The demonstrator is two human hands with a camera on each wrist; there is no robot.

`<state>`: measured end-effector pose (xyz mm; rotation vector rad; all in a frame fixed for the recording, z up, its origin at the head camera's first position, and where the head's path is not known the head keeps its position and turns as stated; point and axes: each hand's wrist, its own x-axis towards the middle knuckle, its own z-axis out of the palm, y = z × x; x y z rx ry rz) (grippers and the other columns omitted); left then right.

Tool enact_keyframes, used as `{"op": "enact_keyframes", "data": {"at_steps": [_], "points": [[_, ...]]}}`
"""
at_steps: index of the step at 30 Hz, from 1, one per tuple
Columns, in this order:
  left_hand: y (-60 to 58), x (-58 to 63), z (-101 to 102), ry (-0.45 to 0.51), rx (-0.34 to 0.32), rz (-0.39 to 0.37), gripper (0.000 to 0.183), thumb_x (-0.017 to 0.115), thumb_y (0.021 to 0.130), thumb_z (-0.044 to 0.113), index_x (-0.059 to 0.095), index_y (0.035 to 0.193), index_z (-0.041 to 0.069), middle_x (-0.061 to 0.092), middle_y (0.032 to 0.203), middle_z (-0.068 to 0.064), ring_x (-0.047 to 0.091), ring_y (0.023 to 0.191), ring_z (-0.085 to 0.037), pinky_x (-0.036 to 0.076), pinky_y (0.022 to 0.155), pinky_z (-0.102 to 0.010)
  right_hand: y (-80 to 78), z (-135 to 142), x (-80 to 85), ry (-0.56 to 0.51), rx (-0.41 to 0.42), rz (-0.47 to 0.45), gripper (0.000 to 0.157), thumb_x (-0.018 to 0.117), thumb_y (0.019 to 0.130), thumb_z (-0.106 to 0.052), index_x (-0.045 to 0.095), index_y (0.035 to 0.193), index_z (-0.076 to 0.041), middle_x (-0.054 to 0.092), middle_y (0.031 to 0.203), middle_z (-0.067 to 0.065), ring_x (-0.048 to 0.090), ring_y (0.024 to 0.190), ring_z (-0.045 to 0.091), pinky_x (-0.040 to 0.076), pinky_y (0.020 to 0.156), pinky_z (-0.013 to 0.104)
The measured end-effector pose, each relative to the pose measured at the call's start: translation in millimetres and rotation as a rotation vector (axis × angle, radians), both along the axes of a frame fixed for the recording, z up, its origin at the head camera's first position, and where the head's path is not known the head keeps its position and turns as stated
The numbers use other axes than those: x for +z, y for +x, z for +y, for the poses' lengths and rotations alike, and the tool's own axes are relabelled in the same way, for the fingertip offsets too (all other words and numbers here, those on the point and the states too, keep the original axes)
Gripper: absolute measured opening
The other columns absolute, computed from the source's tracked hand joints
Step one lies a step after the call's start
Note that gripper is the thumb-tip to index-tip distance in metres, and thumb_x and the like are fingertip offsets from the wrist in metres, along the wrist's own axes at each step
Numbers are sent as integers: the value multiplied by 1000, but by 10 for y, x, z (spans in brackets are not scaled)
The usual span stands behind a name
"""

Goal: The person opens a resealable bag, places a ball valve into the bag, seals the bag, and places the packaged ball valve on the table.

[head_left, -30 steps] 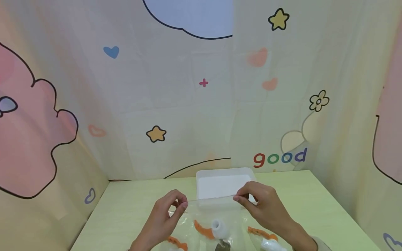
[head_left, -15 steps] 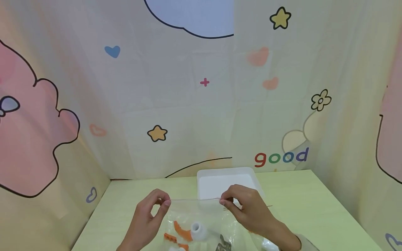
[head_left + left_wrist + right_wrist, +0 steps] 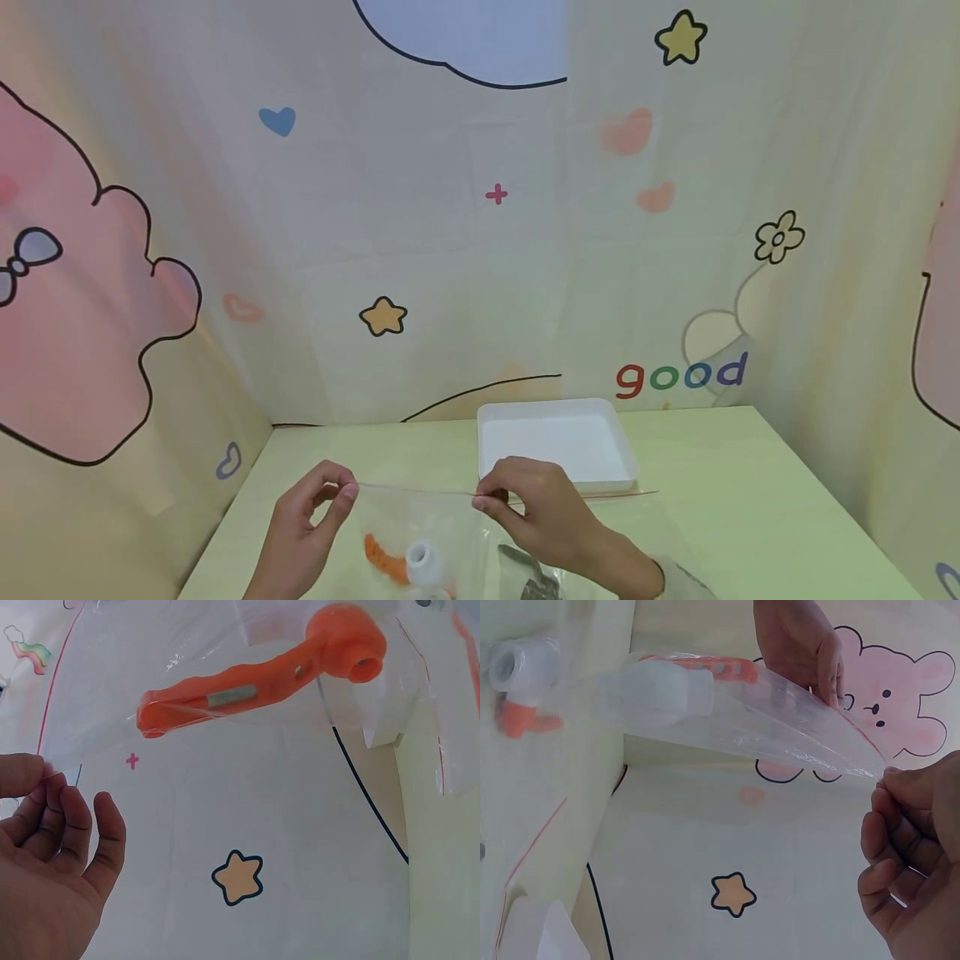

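A clear zip bag (image 3: 456, 527) hangs between my two hands by its upper edge. My left hand (image 3: 300, 533) pinches its left corner between thumb and forefinger, and my right hand (image 3: 551, 521) pinches the right corner. Inside lies an orange handle (image 3: 384, 560), with a white hollow round part (image 3: 424, 565) at its end. Up close in the left wrist view, the orange handle (image 3: 225, 694) has a wavy grip edge and a round orange head with a short spout. From the right wrist view the bag (image 3: 780, 742) looks stretched flat near its red-lined edge.
Below my right hand, another clear bag holds a dark grey item (image 3: 540, 588). More bagged orange and white pieces appear in the right wrist view, such as a white round part (image 3: 526, 664). A white tray (image 3: 558, 437) stands at the table's back, before a printed curtain (image 3: 450, 208).
Both hands have moved left with the zip bag, which hangs away from the other bags. The grey item shows below the right hand, and more of the white tray is visible.
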<state>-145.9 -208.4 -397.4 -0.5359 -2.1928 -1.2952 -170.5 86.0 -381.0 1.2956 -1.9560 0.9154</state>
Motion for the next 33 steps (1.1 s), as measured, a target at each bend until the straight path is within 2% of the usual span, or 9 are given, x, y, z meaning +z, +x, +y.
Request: {"op": "enact_keyframes", "data": {"at_steps": [7,13,18,22,24,26,29,31,33], "points": [[58,-79,-208,22,45,-48,8,59,95,-1,60,92,7,58,87,4,57,79,-8,48,80,-12,-7,-243,-54,38,4,11,6,68,92,-16,65,87,-17,61,72,-11,54,68,-5,41,68,2],[129,-116,-425,-28,87,-132,5,58,96,4,60,93,8,57,83,3,58,77,-9,49,77,-15,5,-435,-134,61,13,-54,5,70,90,-15,67,86,-15,64,73,-9,55,68,-5,41,68,2],[167,-170,-614,-23,54,-166,6,56,97,2,58,92,5,59,82,3,58,79,-9,49,74,-17,23,-593,-198,80,29,-60,6,70,90,-14,67,85,-15,65,74,-9,55,68,-6,39,68,0],[192,-214,-755,14,6,-147,9,54,95,-5,57,91,2,59,81,5,56,77,-8,47,70,-15,69,-713,-236,93,69,-87,5,70,90,-12,67,85,-13,66,71,-8,55,66,-5,42,72,2],[214,-226,-826,-9,5,-137,10,54,94,-8,57,90,1,58,80,5,56,76,-7,46,68,-16,96,-766,-251,109,69,-81,5,70,90,-13,68,85,-13,66,71,-9,54,65,-6,47,81,6],[239,-226,-890,-47,33,-158,10,54,95,-6,58,90,2,58,79,6,57,74,-7,46,66,-16,115,-809,-265,131,62,-73,5,68,91,-14,69,85,-14,66,72,-10,52,66,-7,46,81,5],[263,-239,-967,-71,76,-231,7,55,96,-1,59,91,2,58,78,6,58,73,-7,45,64,-19,115,-875,-302,165,44,-112,7,67,92,-17,70,86,-16,67,74,-11,49,67,-10,42,76,2],[256,-268,-1004,-58,97,-275,7,55,97,2,59,91,1,59,79,7,59,73,-7,45,64,-19,86,-924,-347,185,38,-193,8,66,93,-18,71,86,-15,67,73,-10,47,66,-12,35,67,-1],[230,-318,-1027,-59,127,-276,7,57,96,2,60,90,2,59,79,8,59,73,-6,46,64,-19,37,-971,-403,204,20,-254,9,67,93,-19,71,86,-15,68,72,-9,44,65,-14,34,66,-1]]}}
